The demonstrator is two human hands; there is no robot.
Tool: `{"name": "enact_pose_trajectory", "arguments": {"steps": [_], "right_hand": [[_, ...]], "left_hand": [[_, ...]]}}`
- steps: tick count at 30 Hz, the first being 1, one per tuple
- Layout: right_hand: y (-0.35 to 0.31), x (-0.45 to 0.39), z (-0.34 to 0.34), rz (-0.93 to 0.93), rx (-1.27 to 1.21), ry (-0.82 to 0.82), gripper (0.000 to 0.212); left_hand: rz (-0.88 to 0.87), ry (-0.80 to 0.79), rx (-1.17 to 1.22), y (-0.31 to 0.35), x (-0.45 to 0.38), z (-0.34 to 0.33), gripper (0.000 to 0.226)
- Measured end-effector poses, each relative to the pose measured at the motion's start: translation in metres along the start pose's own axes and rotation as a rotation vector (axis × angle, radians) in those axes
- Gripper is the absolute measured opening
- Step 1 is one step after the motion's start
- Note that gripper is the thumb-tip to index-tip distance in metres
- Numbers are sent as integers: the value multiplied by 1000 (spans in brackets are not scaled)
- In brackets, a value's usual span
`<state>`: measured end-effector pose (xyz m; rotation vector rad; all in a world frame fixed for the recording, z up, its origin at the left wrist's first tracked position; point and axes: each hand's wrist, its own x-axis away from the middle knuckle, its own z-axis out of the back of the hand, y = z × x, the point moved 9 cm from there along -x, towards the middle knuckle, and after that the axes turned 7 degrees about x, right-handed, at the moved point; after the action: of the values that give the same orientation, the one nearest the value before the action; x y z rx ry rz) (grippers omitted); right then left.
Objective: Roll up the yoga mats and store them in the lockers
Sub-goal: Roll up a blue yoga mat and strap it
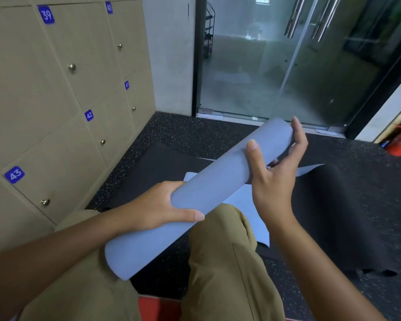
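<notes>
Blue mat roll (208, 188), beige lockers (56, 89)
Locker number tags (14, 174) blue with white digits; floor (195, 133) black with pale speckles; trousers (229, 262) khaki.

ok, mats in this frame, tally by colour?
Blue mat: 1, rolled, held by left hand and right hand
Black mat: 1, flat on the floor
Total: 2
</notes>
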<state>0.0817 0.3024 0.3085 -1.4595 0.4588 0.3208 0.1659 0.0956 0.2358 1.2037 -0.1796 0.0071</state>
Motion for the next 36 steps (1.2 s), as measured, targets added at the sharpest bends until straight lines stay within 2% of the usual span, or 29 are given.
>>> {"name": "enact_pose_trajectory", "arguments": {"steps": [4,8,11,14,17,21,25,36], "right_hand": [[-27,5,-5,105,98,-27,69],[-64,22,-25,262,171,-111,67],[-91,37,-41,361,212,-202,63],[-114,51,-51,478,239,-300,55],[-133,63,-58,582,259,-410,51],[-151,86,-52,767,334,-462,45],[-141,110,-51,772,412,-561,46],[-119,137,-46,712,443,-681,47]], "left_hand": [[-46,49,-36,1,11,-9,51],[-162,260,-39,23,25,-15,73],[-212,411,47,38,36,-14,79],[-285,473,173,44,47,-10,82],[-332,499,218,43,62,-7,78],[-352,491,233,33,84,-12,72],[-336,457,281,13,102,-30,64],[-318,425,339,-9,116,-49,66]]}}
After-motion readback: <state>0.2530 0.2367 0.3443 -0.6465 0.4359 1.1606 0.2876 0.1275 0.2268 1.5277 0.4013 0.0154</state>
